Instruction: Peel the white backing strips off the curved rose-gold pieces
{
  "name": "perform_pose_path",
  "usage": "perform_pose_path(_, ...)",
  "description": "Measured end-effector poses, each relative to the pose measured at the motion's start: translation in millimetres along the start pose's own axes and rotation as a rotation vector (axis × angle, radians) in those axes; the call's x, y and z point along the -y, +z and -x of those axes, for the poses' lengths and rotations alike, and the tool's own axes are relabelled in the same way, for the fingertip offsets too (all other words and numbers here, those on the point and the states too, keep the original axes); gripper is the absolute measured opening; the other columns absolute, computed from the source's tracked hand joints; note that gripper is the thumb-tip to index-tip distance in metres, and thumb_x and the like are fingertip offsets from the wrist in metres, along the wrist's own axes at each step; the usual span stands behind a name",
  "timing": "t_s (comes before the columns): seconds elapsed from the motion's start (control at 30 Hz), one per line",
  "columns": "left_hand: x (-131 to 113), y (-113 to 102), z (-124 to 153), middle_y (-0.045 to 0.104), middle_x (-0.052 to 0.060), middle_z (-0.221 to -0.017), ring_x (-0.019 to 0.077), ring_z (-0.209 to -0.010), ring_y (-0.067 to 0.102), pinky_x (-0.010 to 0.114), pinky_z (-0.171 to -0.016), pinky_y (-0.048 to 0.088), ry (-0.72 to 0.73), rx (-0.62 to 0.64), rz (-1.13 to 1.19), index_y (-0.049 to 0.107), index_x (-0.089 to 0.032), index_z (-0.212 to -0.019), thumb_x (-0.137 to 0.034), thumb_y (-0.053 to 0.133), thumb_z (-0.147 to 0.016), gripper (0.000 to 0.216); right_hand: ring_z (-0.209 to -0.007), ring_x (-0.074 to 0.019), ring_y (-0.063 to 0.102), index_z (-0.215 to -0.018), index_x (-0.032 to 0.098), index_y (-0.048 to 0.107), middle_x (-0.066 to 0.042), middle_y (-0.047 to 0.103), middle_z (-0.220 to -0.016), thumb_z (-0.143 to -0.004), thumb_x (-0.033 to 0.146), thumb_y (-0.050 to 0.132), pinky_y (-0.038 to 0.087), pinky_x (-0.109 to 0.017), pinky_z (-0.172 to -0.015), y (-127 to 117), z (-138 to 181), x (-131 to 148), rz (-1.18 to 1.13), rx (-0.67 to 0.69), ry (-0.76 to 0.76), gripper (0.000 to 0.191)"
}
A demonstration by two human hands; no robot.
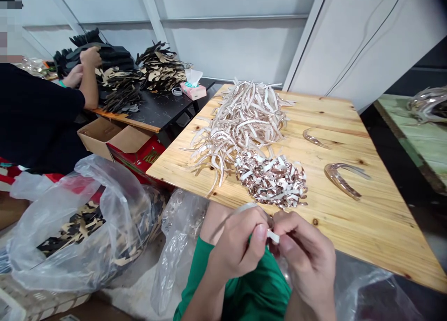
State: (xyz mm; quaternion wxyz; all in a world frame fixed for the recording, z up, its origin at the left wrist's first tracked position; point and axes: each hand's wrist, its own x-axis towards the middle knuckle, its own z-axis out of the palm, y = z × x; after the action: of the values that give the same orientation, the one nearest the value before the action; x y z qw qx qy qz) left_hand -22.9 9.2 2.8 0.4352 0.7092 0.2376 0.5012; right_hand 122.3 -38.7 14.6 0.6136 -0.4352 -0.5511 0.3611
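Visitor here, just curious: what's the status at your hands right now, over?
Left hand and right hand pinching a narrow white curved strip. Crinkled copper-and-white scrap heap just ahead on pale pine board. Nothing between hands and strip.

Left hand and right hand held close together just below the near edge of the counter, fingers curled, fingertips meeting in a pinch. Left forearm and right forearm rise from the frame bottom, wrists bent inward.
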Motion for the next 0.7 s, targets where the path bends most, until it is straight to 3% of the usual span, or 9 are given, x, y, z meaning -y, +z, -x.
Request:
perform_pose_path(0.1,7.1,13.9,2.3,0.056,0.002,-0.069,0.0205,-0.066,0.060,0.035,-0.066,0.051,-0.142,-0.063,0.164,0.051,-0.026,-0.082,-0.055,0.042,-0.119,0.048,-0.059,-0.0142,0.055,-0.087,0.027,0.069,0.004,0.063,-0.069,-0.112,0.032,0.065,0.043,-0.024,-0.054,-5.3,-0.7,-1.5,-0.217,0.000,0.104,0.025)
perform_pose_path(0.17,8.4,21.4,0.4,0.053,0.001,-0.065,0.0192,-0.061,0.058,0.034,-0.063,0.052,-0.200,-0.120,0.345,0.048,-0.026,-0.078,-0.060,0.044,-0.117,0.052,-0.050,-0.0133,0.048,-0.082,0.026,0.067,0.005,0.055,-0.061,-0.109,0.040,0.069,0.038,-0.025,-0.048,-7.0,-6.1,0.5,-0.393,0.000,0.148,0.031)
perform_pose_path(0.27,7.3,26.7,-5.5,0.049,-0.002,-0.064,0.0154,-0.054,0.052,0.031,-0.060,0.051,-0.187,-0.166,0.653,0.044,-0.025,-0.079,-0.052,0.048,-0.118,0.047,-0.040,-0.0119,0.039,-0.073,0.025,0.061,0.007,0.039,-0.055,-0.105,0.042,0.070,0.036,-0.027,-0.044,-5.5,-15.9,4.7,-0.581,-0.011,0.145,0.037)
perform_pose_path(0.33,6.5,26.3,-7.1,0.048,-0.003,-0.065,0.0141,-0.053,0.048,0.030,-0.059,0.049,-0.157,-0.199,0.758,0.046,-0.025,-0.082,-0.045,0.046,-0.120,0.043,-0.042,-0.0135,0.042,-0.074,0.025,0.061,0.006,0.039,-0.056,-0.106,0.041,0.063,0.036,-0.027,-0.042,-3.2,-18.3,4.9,-0.613,-0.048,0.149,0.036)
perform_pose_path(0.43,7.2,21.6,-2.0,0.053,-0.001,-0.070,0.0165,-0.060,0.051,0.033,-0.066,0.050,-0.102,-0.293,0.622,0.051,-0.024,-0.085,-0.040,0.042,-0.121,0.041,-0.052,-0.0166,0.049,-0.085,0.026,0.065,0.002,0.052,-0.066,-0.110,0.062,0.055,0.038,-0.028,-0.045,-0.4,-12.6,0.0,-0.427,-0.102,0.195,0.045)
perform_pose_path(0.5,8.8,17.2,3.7,0.059,0.002,-0.075,0.0192,-0.069,0.056,0.034,-0.070,0.049,-0.045,-0.299,0.428,0.056,-0.023,-0.087,-0.037,0.043,-0.121,0.038,-0.061,-0.0174,0.055,-0.094,0.027,0.065,0.001,0.062,-0.075,-0.108,0.067,0.065,0.043,-0.029,-0.053,1.0,-6.5,-3.3,-0.171,-0.066,0.253,0.043)
perform_pose_path(0.6,10.5,10.6,7.3,0.059,0.002,-0.079,0.0209,-0.073,0.058,0.036,-0.071,0.046,0.014,-0.244,0.271,0.059,-0.023,-0.089,-0.040,0.044,-0.120,0.038,-0.069,-0.0156,0.063,-0.096,0.027,0.063,0.003,0.069,-0.080,-0.115,0.041,0.066,0.048,-0.027,-0.064,2.4,-2.1,-2.8,0.122,0.047,0.229,0.024)
perform_pose_path(0.7,9.1,4.9,2.1,0.055,0.001,-0.078,0.0198,-0.072,0.052,0.036,-0.069,0.040,0.033,-0.192,0.165,0.056,-0.023,-0.085,-0.072,0.054,-0.112,0.055,-0.069,-0.0113,0.064,-0.092,0.027,0.063,0.006,0.069,-0.079,-0.117,0.025,0.058,0.048,-0.023,-0.068,1.9,-4.7,1.7,0.254,0.085,0.059,0.026)
